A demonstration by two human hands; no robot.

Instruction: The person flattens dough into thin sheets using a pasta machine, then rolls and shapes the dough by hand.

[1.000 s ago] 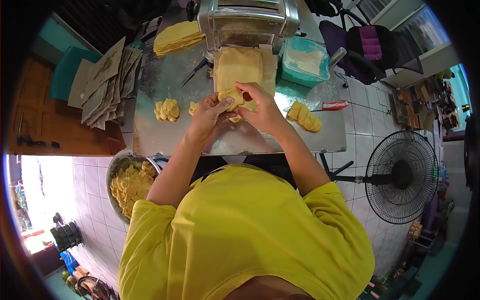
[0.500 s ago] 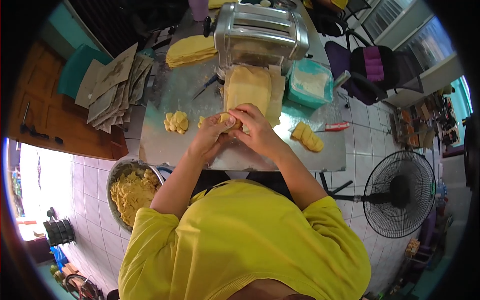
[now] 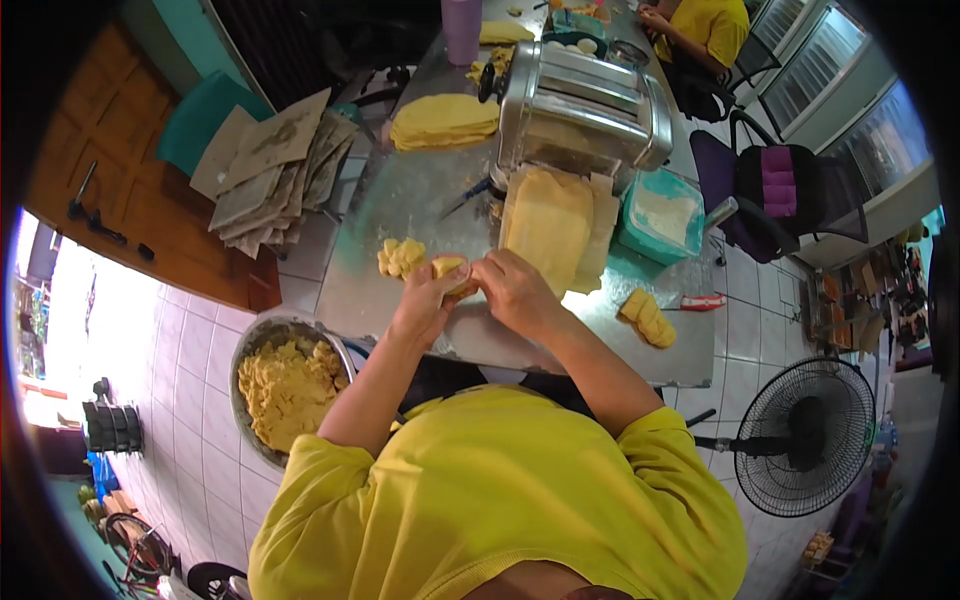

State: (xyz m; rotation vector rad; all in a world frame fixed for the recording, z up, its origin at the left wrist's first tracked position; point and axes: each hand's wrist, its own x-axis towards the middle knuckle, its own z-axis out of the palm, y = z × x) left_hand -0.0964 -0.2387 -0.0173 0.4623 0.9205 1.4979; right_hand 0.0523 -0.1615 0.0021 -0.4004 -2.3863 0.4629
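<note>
My left hand (image 3: 428, 305) is closed on a small piece of yellow dough (image 3: 448, 266), partly hidden by the thumb and fingers. The fingertips of my right hand (image 3: 517, 292) are pinched together against the dough's right side, touching my left fingers. Just left of my hands, a cluster of small dough lumps (image 3: 401, 258) lies on the metal table (image 3: 365, 300). Beyond my right hand, a flat dough sheet (image 3: 548, 222) rests on paper below the steel dough roller (image 3: 585, 105). A cut dough roll (image 3: 648, 318) lies to the right.
A teal tub of flour (image 3: 662, 215) stands right of the roller, near a red-handled knife (image 3: 703, 302). Stacked dough sheets (image 3: 445, 122) lie at the back left. A bowl of dough (image 3: 290, 390) stands below the table's left edge. Another person (image 3: 708, 35) sits at the far right.
The view has shifted, so the table appears lower and further right. My right hand has drawn slightly apart from my left, with fingertips still meeting at the dough.
</note>
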